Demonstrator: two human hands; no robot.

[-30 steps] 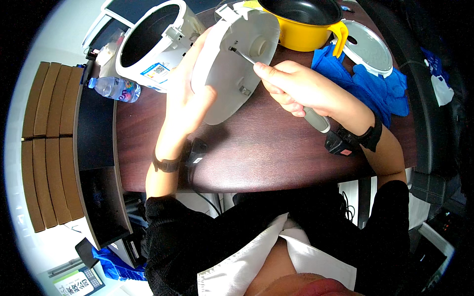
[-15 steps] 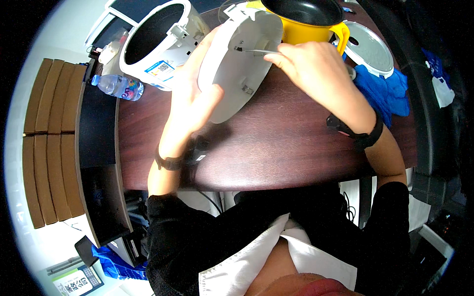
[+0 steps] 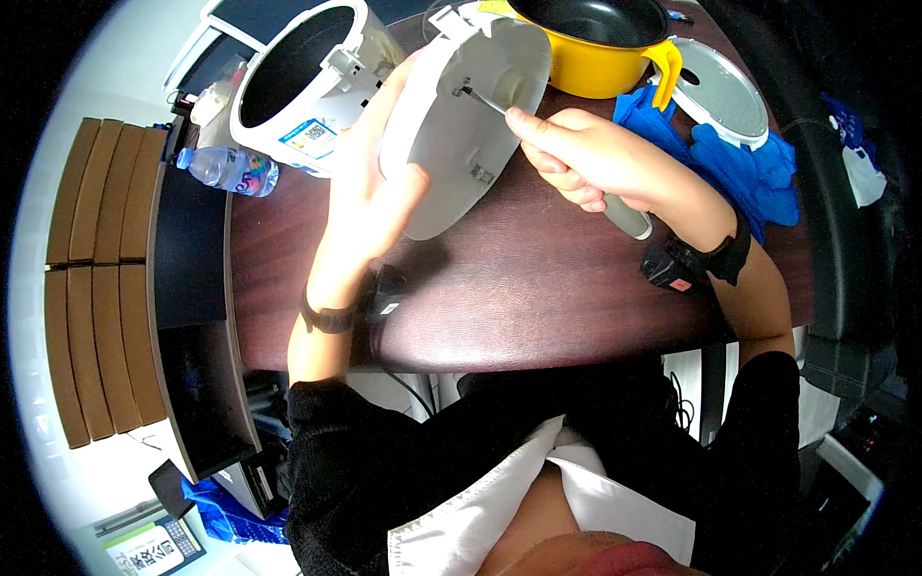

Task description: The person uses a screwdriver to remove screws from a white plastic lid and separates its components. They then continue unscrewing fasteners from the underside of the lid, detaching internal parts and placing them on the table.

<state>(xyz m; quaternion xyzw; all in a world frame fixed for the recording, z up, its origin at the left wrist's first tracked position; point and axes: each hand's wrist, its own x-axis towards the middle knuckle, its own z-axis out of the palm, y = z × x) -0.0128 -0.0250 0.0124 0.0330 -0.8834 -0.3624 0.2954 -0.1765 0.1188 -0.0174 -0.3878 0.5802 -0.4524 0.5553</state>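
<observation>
My left hand [image 3: 382, 197] grips a white rounded plastic lid [image 3: 459, 158] by its left edge and holds it tilted above the table, hollow inner side toward me. A screwdriver [image 3: 627, 218] with a grey handle is wrapped in my right hand [image 3: 597, 161]. Its thin metal shaft runs up and left, and the tip touches or nearly touches a small dark fitting [image 3: 464, 89] on the lid's inside. A second small metal piece [image 3: 481, 174] sits lower on that inner face. Behind my left hand stands a white cooker body [image 3: 288, 96] with a dark inside.
A yellow pot [image 3: 586, 69] with a black interior stands at the back. Right of it are a white-rimmed oval cover [image 3: 720, 91] and a blue cloth [image 3: 744, 178]. A water bottle [image 3: 229, 171] lies at the left edge of the dark wooden table [image 3: 538, 298].
My right hand has dropped lower and turned, so the screwdriver handle now shows below it. The shaft slants more steeply, its tip still by the dark fitting. The lid has barely moved.
</observation>
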